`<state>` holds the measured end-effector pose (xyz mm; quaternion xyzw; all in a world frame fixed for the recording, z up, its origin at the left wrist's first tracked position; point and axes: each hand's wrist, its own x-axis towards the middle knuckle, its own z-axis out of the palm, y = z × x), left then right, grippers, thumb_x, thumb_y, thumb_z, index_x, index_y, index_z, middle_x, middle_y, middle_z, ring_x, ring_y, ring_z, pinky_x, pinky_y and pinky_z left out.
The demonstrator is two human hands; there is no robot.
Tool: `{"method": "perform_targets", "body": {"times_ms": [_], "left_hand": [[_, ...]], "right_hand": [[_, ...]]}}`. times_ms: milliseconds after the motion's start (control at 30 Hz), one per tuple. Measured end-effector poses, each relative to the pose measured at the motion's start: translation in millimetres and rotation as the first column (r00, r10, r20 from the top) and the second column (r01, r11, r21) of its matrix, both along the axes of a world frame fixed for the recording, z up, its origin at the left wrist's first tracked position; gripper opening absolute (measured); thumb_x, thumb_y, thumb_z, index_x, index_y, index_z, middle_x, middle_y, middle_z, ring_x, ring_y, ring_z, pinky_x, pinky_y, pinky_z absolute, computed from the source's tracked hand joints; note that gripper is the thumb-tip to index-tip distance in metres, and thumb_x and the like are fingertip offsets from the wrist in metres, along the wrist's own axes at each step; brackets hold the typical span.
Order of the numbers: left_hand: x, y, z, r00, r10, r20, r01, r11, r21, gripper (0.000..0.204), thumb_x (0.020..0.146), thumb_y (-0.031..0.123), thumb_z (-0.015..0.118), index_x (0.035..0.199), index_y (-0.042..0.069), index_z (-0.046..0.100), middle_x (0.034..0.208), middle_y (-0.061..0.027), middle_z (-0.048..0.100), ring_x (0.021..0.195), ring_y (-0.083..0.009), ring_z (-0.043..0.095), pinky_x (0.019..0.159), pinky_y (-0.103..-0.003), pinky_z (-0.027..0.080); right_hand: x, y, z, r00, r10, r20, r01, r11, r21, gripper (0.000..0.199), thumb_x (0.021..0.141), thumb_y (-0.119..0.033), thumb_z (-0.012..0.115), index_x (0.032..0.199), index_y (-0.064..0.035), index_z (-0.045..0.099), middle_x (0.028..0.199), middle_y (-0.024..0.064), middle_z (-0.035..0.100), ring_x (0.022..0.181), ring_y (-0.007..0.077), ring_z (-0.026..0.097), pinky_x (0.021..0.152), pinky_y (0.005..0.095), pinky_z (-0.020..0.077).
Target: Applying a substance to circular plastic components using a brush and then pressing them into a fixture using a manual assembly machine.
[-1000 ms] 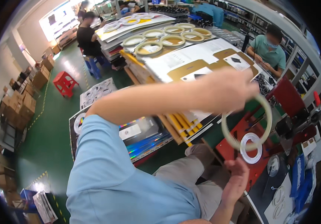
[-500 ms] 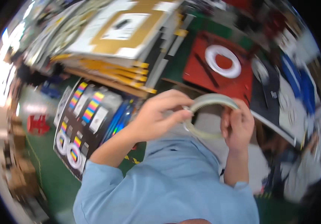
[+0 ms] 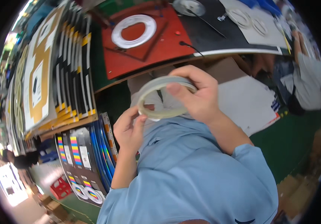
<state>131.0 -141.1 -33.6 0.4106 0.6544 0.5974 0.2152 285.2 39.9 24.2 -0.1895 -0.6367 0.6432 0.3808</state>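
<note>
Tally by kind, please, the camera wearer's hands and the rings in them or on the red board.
Hands: 2 (left hand, right hand)
Held pale ring: 1
White ring on the red board: 1
Total: 4

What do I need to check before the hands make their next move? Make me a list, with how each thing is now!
1. Left hand has a grip: ok, thumb and finger pinch one end of the pale ring.
2. Right hand has a grip: ok, its thumb presses on the other end of the pale ring.
3. Pale ring is apart from the white ring: ok, it is held up over the lap.
4. Red board has nothing on it: not ok, the white ring lies there.
5. Underside of the pale ring is undamaged: cannot tell, that side is hidden.
</note>
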Motion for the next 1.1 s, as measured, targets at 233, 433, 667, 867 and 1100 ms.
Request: {"method": "perform_targets", "body": {"times_ms": [233, 433, 667, 867, 1100], "left_hand": [[-21.7, -7.6, 16.2, 0.892, -0.244, 0.381, 0.28, 0.959, -0.042, 0.037, 0.092, 0.0, 0.078, 0.127, -0.009, 0.066, 0.117, -0.0197, 0.076, 0.11, -0.0304, 0.074, 0.102, -0.043, 0.058], [-8.8, 8.7, 22.3, 0.952, -0.07, 0.297, 0.129, 0.975, -0.183, 0.037, 0.095, 0.003, 0.077, 0.129, -0.007, 0.066, 0.115, -0.0182, 0.077, 0.11, -0.024, 0.073, 0.102, -0.038, 0.056], [-22.5, -6.1, 33.1, 0.973, -0.068, 0.222, 0.105, 0.981, -0.162, 0.034, 0.095, 0.0, 0.075, 0.128, -0.008, 0.067, 0.118, -0.0178, 0.076, 0.112, -0.0226, 0.072, 0.104, -0.037, 0.054], [-19.6, -6.0, 31.7, 0.992, -0.007, 0.128, 0.02, 0.995, -0.102, 0.035, 0.088, -0.012, 0.075, 0.122, -0.009, 0.07, 0.117, -0.0139, 0.074, 0.108, -0.0196, 0.07, 0.097, -0.032, 0.055], [-18.1, 12.9, 43.0, 0.999, -0.019, -0.047, 0.019, 1.0, -0.009, 0.036, 0.082, -0.015, 0.075, 0.117, -0.008, 0.072, 0.117, -0.0198, 0.075, 0.109, -0.0266, 0.072, 0.097, -0.035, 0.056]], "right_hand": [[4.6, -0.7, -19.3, 0.991, 0.077, -0.113, -0.094, 0.982, -0.162, 0.017, 0.097, -0.012, 0.08, 0.106, 0.0005, 0.072, 0.098, 0.0014, 0.071, 0.091, 0.0062, 0.063, 0.08, 0.0251, 0.0522], [1.4, -2.2, -31.0, 0.996, -0.026, -0.091, 0.005, 0.974, -0.227, 0.019, 0.099, -0.017, 0.078, 0.105, -0.0003, 0.072, 0.094, 0.0019, 0.071, 0.088, 0.0058, 0.062, 0.077, 0.0255, 0.0516], [19.5, 43.1, -32.7, 0.997, 0.079, -0.02, -0.077, 0.993, 0.092, 0.024, 0.102, -0.011, 0.066, 0.124, -0.0014, 0.069, 0.105, 0.0059, 0.07, 0.092, 0.0125, 0.067, 0.085, 0.0299, 0.0561], [28.8, 186.7, -48.3, 0.723, -0.684, 0.101, 0.474, 0.597, 0.647, 0.019, 0.099, -0.015, 0.072, 0.113, -0.0014, 0.071, 0.102, 0.0099, 0.073, 0.091, 0.0215, 0.07, 0.082, 0.0335, 0.056], [10.7, 251.8, -93.4, 0.547, -0.773, 0.322, 0.165, 0.476, 0.864, 0.025, 0.092, -0.024, 0.078, 0.108, -0.005, 0.072, 0.104, 0.015, 0.071, 0.101, 0.0379, 0.064, 0.093, 0.0478, 0.0515]]}}
